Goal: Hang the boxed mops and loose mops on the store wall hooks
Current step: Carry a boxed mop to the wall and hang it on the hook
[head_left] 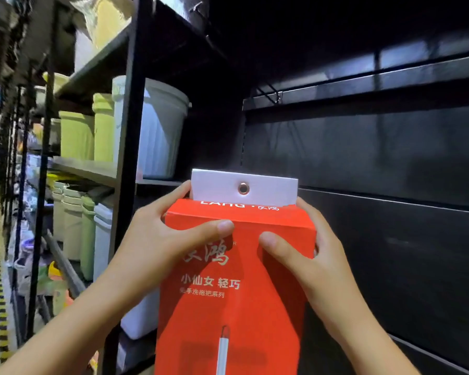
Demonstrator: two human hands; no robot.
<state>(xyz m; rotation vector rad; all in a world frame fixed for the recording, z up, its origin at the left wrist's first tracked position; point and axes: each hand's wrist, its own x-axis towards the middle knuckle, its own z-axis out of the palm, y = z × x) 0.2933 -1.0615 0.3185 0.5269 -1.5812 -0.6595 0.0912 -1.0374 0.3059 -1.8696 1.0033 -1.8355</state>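
I hold a tall red mop box [228, 307] upright in front of a dark slatted wall panel [377, 158]. A white hang tab [222, 185] with a metal eyelet [243, 188] sticks up from the box top. My left hand [163, 239] grips the box's upper left corner, thumb across the front. My right hand [306, 253] grips the upper right corner, thumb on the front too. A metal wall hook [272, 95] juts from the rail above and to the right of the tab, well apart from the eyelet.
A black shelf upright [132, 131] stands just left of the box. Shelves behind it carry a white bucket [160, 125] and green bins [76, 133]. An aisle floor with yellow-black tape [0, 293] runs along the far left.
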